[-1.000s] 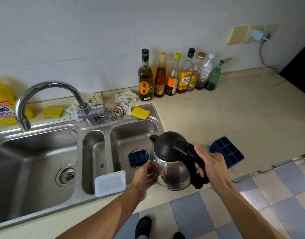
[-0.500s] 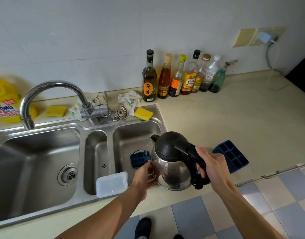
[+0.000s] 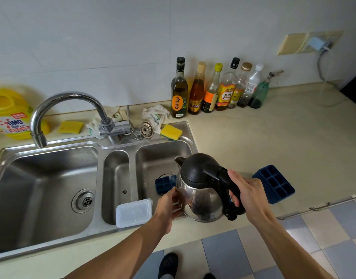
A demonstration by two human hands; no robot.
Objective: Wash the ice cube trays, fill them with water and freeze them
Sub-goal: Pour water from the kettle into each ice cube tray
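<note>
the bench (image 3: 273, 137) is carrying one blue ice cube tray (image 3: 273, 184) at the kettle's three o'clock, probably waiting its turn. the sink (image 3: 52, 142) is holding the other tray (image 3: 164, 184) in its right basin, at the kettle's nine o'clock, likely so spills are draining away. the kettle (image 3: 199, 190) is hanging tilted over the basin edge, spout pointing toward ten o'clock above that tray. a thin stream seems to be falling, so filling or rinsing looks under way. the right hand (image 3: 249, 192) is reaching in from five o'clock, fingers clenching the black handle. the left hand (image 3: 169, 204) is coming from seven o'clock, fingers curving round the steel wall, steadying the pour.
</note>
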